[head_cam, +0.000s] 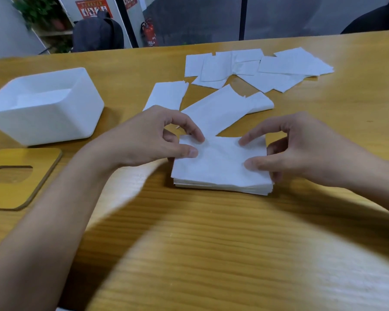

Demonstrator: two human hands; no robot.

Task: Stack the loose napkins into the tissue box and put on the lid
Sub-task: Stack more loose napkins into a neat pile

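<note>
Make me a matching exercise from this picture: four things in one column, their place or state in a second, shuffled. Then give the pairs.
Things
1. box
2. lid
3. stack
4. loose napkins

Places or states
A. scattered at the table's far side
B. flat on the table, nearer than the box, cutout showing
C. open, at the left, something white inside
D. between the left hand and the right hand, fingers on it

Pairs: 1-C, 2-B, 3-D, 4-A
</note>
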